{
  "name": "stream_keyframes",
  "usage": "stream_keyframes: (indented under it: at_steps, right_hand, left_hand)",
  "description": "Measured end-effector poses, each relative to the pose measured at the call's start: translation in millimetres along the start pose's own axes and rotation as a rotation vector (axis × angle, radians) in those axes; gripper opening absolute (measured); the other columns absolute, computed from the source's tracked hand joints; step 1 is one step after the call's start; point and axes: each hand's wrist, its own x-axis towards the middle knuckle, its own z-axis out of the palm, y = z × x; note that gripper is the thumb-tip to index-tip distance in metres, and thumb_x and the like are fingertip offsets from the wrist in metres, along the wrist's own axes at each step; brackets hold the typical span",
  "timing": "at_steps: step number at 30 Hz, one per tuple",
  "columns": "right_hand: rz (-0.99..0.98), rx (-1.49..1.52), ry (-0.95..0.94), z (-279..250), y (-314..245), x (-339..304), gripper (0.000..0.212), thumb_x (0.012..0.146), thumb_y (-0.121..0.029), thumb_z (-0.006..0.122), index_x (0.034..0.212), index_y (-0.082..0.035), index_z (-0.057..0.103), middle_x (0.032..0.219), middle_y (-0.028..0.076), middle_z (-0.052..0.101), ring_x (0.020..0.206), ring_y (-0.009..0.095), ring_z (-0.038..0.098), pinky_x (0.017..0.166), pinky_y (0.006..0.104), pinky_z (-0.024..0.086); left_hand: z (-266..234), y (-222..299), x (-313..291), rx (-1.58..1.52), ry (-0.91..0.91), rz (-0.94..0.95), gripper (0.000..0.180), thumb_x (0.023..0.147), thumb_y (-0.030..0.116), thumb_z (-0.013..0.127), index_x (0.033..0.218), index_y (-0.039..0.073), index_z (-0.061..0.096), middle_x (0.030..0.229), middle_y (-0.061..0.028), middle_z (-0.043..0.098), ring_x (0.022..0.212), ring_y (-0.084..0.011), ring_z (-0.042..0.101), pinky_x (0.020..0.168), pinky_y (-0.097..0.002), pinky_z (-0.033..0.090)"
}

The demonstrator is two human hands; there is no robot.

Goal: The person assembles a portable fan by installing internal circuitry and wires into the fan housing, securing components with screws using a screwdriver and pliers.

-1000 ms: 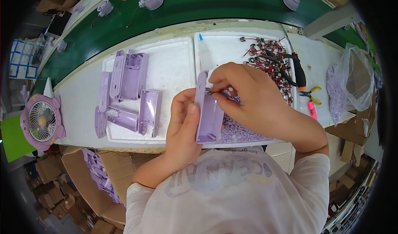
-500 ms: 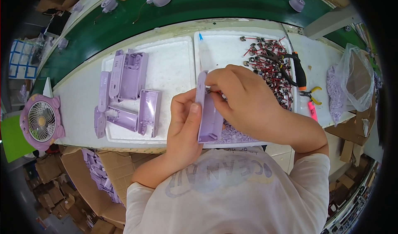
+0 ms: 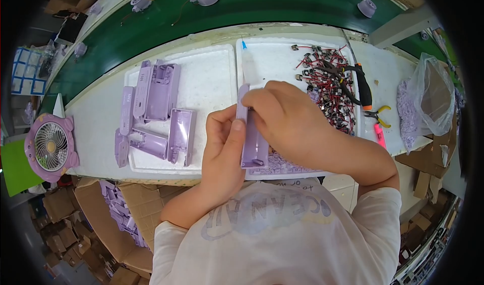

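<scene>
The left grip [image 3: 222,146] clasps an open lilac case [image 3: 251,154] over the desk [image 3: 96,133], while the right grip [image 3: 290,116], its hold impossible to tell, blocks the case's upper end and some small lilac pieces [image 3: 285,166], red-wired parts [image 3: 344,114] beyond, lilac housings [image 3: 182,133] left, a fan [image 3: 49,147] outermost.

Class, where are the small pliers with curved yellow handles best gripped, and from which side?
Probably by both yellow handles, coming from the right: they spread that way, while the jaws point left toward the black-and-orange tool handle. A bright pink rod crowds the near side.
</scene>
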Motion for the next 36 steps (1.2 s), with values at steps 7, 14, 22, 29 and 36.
stream_keyframes:
  at_steps: [7, 14, 22, 29, 36]
  right_hand:
    - [0.211, 0.144, -0.081, -12.3, -2.5, 5.5, 0.027, 0.070, 0.007, 0.057, 0.094, -0.001, 0.047, 0.085, 0.014, 0.056, 0.077, 0.029, 0.060, 0.065, 0.0359, 0.049]
    - [0.167, 0.132, -0.119, -12.0, -1.0, 9.7, 0.026, 0.071, 0.005, 0.057, 0.094, -0.003, 0.048, 0.082, 0.013, 0.057, 0.074, 0.030, 0.059, 0.062, 0.0374, 0.048]
    - [0.075, 0.066, -0.139, -5.6, -1.0, 12.3, 0.019, 0.074, -0.007, 0.053, 0.086, 0.001, 0.041, 0.070, 0.016, 0.054, 0.069, 0.030, 0.054, 0.056, 0.0365, 0.045]
    - [0.166, 0.093, -0.142, 0.3, 0.4, 4.6, 0.023, 0.072, 0.002, 0.056, 0.092, -0.005, 0.048, 0.079, 0.012, 0.057, 0.075, 0.031, 0.057, 0.062, 0.0384, 0.046]
    - [0.291, 0.198, -0.201, -3.1, 6.4, 6.2, 0.017, 0.075, -0.003, 0.055, 0.092, -0.002, 0.049, 0.079, 0.014, 0.056, 0.075, 0.029, 0.057, 0.062, 0.0367, 0.046]
  left_hand:
    - [0.5, 10.7, 3.4, -0.189, -0.025, -0.116, 0.028, 0.096, 0.024, 0.039, 0.118, 0.008, 0.033, 0.107, -0.0122, 0.050, 0.087, -0.0193, 0.057, 0.070, -0.0362, 0.052]
    - [-1.0, 7.4, 1.7, -0.174, -0.022, -0.122, 0.028, 0.096, 0.024, 0.039, 0.117, 0.008, 0.033, 0.108, -0.0121, 0.049, 0.088, -0.0183, 0.057, 0.071, -0.0355, 0.053]
    - [-2.7, 5.4, 1.1, -0.177, -0.025, -0.094, 0.027, 0.095, 0.023, 0.040, 0.117, 0.007, 0.033, 0.107, -0.0124, 0.049, 0.088, -0.0185, 0.057, 0.070, -0.0357, 0.053]
    - [-1.6, 4.8, -0.4, -0.171, 0.004, -0.104, 0.027, 0.095, 0.022, 0.040, 0.117, 0.006, 0.033, 0.107, -0.0131, 0.049, 0.086, -0.0193, 0.057, 0.070, -0.0366, 0.052]
    - [-1.7, 6.2, 3.8, -0.191, 0.080, -0.160, 0.031, 0.095, 0.025, 0.037, 0.115, 0.002, 0.040, 0.104, -0.0129, 0.054, 0.087, -0.0227, 0.057, 0.070, -0.0375, 0.050]
